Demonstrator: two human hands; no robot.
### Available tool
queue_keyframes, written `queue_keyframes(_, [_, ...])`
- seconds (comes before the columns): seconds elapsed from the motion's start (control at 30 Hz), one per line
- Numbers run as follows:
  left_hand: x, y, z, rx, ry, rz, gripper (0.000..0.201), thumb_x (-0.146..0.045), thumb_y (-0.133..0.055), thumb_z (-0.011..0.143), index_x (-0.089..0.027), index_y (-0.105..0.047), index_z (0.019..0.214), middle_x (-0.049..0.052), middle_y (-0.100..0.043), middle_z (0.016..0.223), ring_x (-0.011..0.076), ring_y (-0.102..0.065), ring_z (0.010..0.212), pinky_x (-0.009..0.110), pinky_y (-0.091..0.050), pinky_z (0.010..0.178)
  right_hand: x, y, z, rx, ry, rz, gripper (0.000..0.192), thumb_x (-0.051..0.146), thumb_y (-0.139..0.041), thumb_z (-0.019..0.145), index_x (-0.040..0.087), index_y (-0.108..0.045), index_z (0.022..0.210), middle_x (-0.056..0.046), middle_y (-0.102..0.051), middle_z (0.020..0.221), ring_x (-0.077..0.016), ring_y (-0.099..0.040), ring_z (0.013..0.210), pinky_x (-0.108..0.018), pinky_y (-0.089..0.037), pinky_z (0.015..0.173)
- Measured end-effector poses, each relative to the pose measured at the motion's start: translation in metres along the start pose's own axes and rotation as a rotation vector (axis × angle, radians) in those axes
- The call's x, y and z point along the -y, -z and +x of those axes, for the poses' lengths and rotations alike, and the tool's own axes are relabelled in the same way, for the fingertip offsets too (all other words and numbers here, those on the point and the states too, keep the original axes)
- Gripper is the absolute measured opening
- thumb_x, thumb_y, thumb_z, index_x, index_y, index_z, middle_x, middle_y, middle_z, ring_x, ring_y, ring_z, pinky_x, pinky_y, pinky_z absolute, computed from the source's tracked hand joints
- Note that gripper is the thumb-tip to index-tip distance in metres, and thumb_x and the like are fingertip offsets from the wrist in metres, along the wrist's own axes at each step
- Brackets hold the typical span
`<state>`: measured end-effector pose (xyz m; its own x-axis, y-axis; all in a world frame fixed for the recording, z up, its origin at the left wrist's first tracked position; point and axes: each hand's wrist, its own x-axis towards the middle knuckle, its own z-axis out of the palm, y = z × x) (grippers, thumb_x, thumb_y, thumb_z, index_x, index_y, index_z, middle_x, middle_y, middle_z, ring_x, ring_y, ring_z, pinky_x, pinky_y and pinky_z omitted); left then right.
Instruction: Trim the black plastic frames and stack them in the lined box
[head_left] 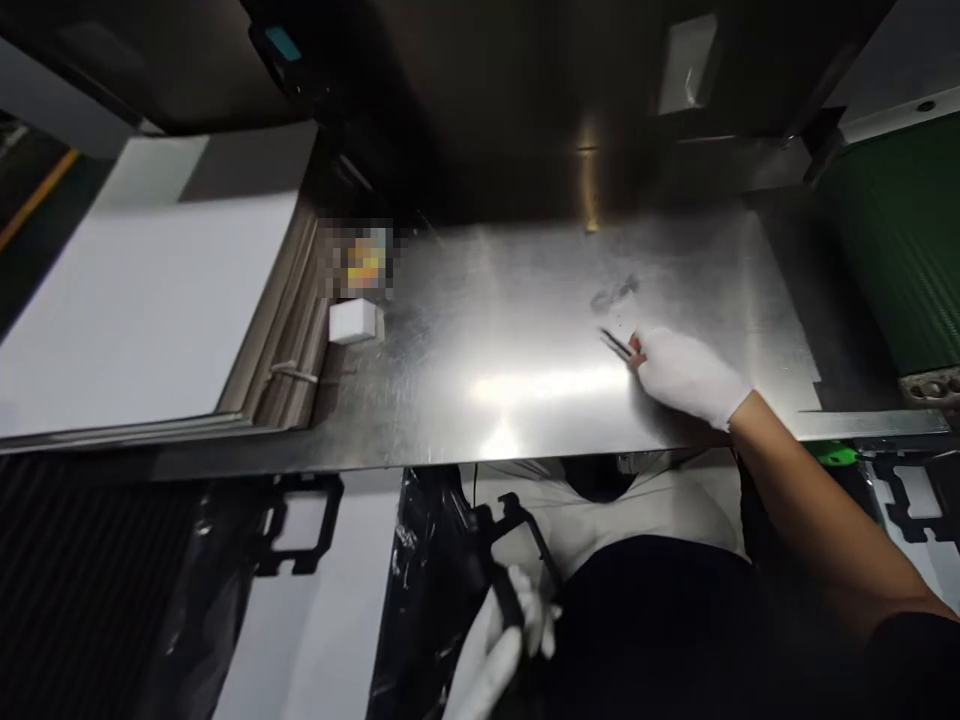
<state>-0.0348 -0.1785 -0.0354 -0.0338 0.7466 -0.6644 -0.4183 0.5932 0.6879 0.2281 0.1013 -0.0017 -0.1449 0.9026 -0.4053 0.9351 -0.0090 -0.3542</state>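
Observation:
My left hand (499,645), in a white glove, is closed around a black plastic frame (546,555) with an open middle. It holds the frame low, over my lap and in front of the table edge. My right hand (686,375) wears a white glove with bare fingertips showing. Its fingers pinch thin dark tweezers (615,343), whose tips point up and left just above the metal tabletop (450,330). Beyond the tweezers, a dark smudge (615,293) shows on the metal.
A thick stack of white sheets (165,280) stands on the left, with a small white block (352,321) beside it. Similar black frames (330,530) lie on white sheets below the table edge, left and right. A green ribbed surface (907,250) is at far right.

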Motion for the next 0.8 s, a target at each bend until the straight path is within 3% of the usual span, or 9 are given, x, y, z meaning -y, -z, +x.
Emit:
queue_keyframes(0.13, [0.016,-0.008,0.018,0.072,0.069,0.05,0.056,-0.059,-0.091,0.081,-0.022,-0.069,0.116,0.002,-0.06,0.089,0.0209,-0.061,0.082,0.04,-0.054,0.092,-0.024,0.005,-0.039,-0.01,-0.005,0.457,0.021,0.031,-0.041,0.112,0.023,-0.06,0.114,-0.004,-0.072,0.09,-0.0211,-0.067,0.079,-0.033,-0.051,0.074])
queue_keyframes(0.2, [0.022,-0.008,0.026,0.084,0.084,0.143,0.055,-0.057,-0.085,0.086,-0.022,-0.067,0.123,0.0,-0.058,0.085,0.0179,-0.056,0.074,0.035,-0.052,0.078,-0.028,-0.001,-0.071,0.208,0.044,0.567,0.029,0.039,-0.039,0.114,0.024,-0.064,0.116,-0.004,-0.071,0.091,-0.0195,-0.064,0.074,-0.034,-0.053,0.072])
queue_keyframes(0.27, [0.025,-0.007,0.032,0.061,0.054,0.281,0.052,-0.054,-0.08,0.089,-0.022,-0.066,0.128,0.001,-0.061,0.09,0.019,-0.058,0.076,0.033,-0.05,0.073,-0.025,-0.017,-0.103,0.525,0.161,0.579,0.034,0.043,-0.041,0.114,0.025,-0.069,0.12,-0.005,-0.072,0.099,-0.021,-0.066,0.083,-0.036,-0.056,0.079])
queue_keyframes(0.33, [0.026,-0.008,0.035,0.078,-0.008,0.432,0.044,-0.052,-0.074,0.094,-0.022,-0.068,0.125,0.005,-0.067,0.102,0.0238,-0.064,0.092,0.035,-0.052,0.085,-0.014,-0.044,-0.127,0.735,0.272,0.551,0.034,0.042,-0.041,0.115,0.027,-0.07,0.123,-0.006,-0.072,0.109,-0.0238,-0.069,0.1,-0.04,-0.056,0.092])
queue_keyframes(0.37, [0.025,-0.009,0.037,0.109,-0.038,0.487,0.04,-0.052,-0.07,0.098,-0.023,-0.068,0.124,0.007,-0.07,0.109,0.0263,-0.065,0.103,0.037,-0.052,0.094,-0.007,-0.059,-0.135,0.768,0.295,0.527,0.033,0.04,-0.04,0.115,0.027,-0.07,0.12,-0.006,-0.072,0.111,-0.0242,-0.068,0.105,-0.04,-0.055,0.095])
queue_keyframes(0.43, [0.023,-0.013,0.038,0.187,-0.066,0.537,0.037,-0.053,-0.062,0.103,-0.023,-0.068,0.124,0.01,-0.071,0.122,0.0293,-0.065,0.115,0.04,-0.051,0.106,0.005,-0.088,-0.143,0.712,0.275,0.491,0.024,0.032,-0.045,0.112,0.024,-0.068,0.109,-0.005,-0.07,0.113,-0.0228,-0.065,0.105,-0.038,-0.052,0.096])
queue_keyframes(0.53, [0.019,-0.02,0.036,0.234,-0.004,0.574,0.031,-0.043,-0.059,0.102,-0.022,-0.067,0.124,0.01,-0.073,0.125,0.0292,-0.067,0.112,0.04,-0.054,0.104,0.016,-0.119,-0.144,0.599,0.24,0.482,0.011,0.023,-0.052,0.106,0.022,-0.059,0.097,-0.003,-0.067,0.102,-0.0177,-0.061,0.088,-0.03,-0.048,0.081])
queue_keyframes(0.63, [0.02,-0.027,0.032,0.186,0.061,0.639,0.023,-0.03,-0.056,0.097,-0.023,-0.068,0.115,0.008,-0.075,0.114,0.0267,-0.069,0.101,0.038,-0.057,0.094,0.018,-0.13,-0.144,0.66,0.252,0.44,0.012,0.029,-0.05,0.109,0.022,-0.059,0.106,-0.001,-0.069,0.089,-0.0164,-0.059,0.073,-0.028,-0.036,0.066])
queue_keyframes(0.8, [0.028,-0.034,0.027,0.054,0.011,0.78,0.016,-0.028,-0.057,0.091,-0.024,-0.066,0.103,0.003,-0.073,0.096,0.0242,-0.067,0.086,0.036,-0.056,0.083,0.024,-0.134,-0.148,0.641,0.24,0.268,0.034,0.04,-0.038,0.115,0.024,-0.067,0.111,-0.004,-0.08,0.095,-0.0212,-0.071,0.08,-0.033,-0.03,0.067])
